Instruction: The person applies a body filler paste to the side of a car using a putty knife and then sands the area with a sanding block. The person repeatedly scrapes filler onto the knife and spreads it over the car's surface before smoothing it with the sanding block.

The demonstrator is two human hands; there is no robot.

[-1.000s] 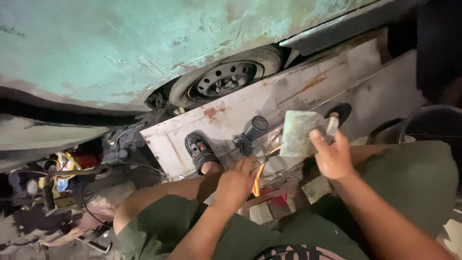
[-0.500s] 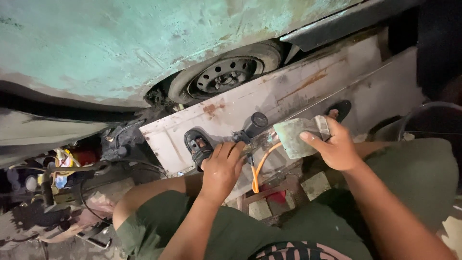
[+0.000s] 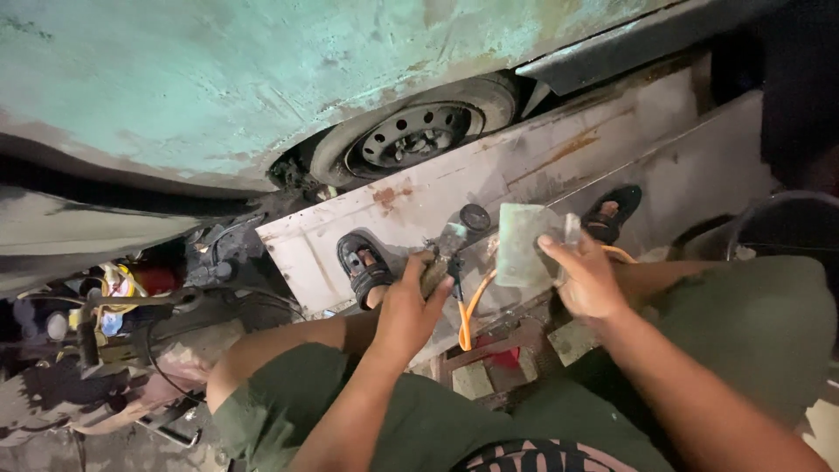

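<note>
Right now your left hand (image 3: 411, 301) is clenched around the angle grinder (image 3: 450, 249), its long axis running up and right toward the greenish sheet (image 3: 523, 245) that your right hand (image 3: 587, 280) pinches, just right of the disc.

The left hand (image 3: 409, 310) is closed around the grip of a small dark power tool (image 3: 447, 249), which tilts up and away toward a round black end near the pale rusty panel. The right hand (image 3: 587, 281) pinches a flat, pale green rectangular sheet (image 3: 523, 245), held upright just beside the tool. An orange cord (image 3: 472, 308) loops down between them.
</note>
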